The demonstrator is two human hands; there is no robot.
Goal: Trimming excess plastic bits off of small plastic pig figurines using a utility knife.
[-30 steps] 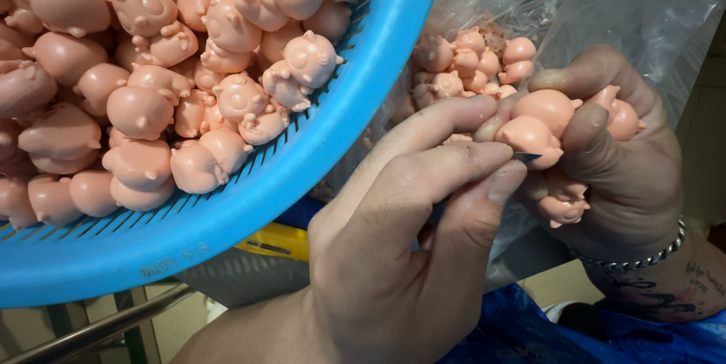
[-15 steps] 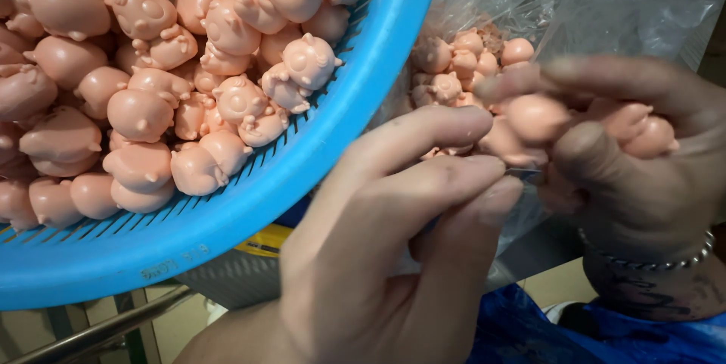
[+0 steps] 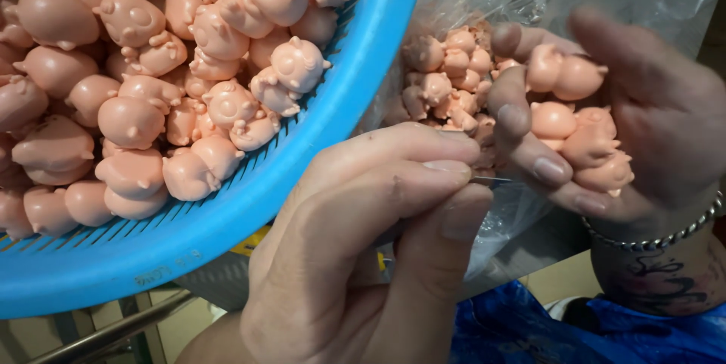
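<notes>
While right hand (image 3: pixel 635 129) cups pink pig toys (image 3: pixel 578 126) over clear bag (image 3: pixel 529 1), left hand (image 3: pixel 378 243) pinches thin metal pin (image 3: pixel 491 179), tip near toys. Blue basket (image 3: pixel 363 84) beside, full of pigs.

The left hand (image 3: pixel 363 258) is low in the middle of the view with its back to the camera, and its thumb and first two fingers (image 3: pixel 423 182) are pressed together at the tips in a tight pinch that points to the right. The right hand (image 3: pixel 605 129) is at the right, palm up and cupped, with the fingers curled inward. Its wrist bends down toward the lower right corner.
</notes>
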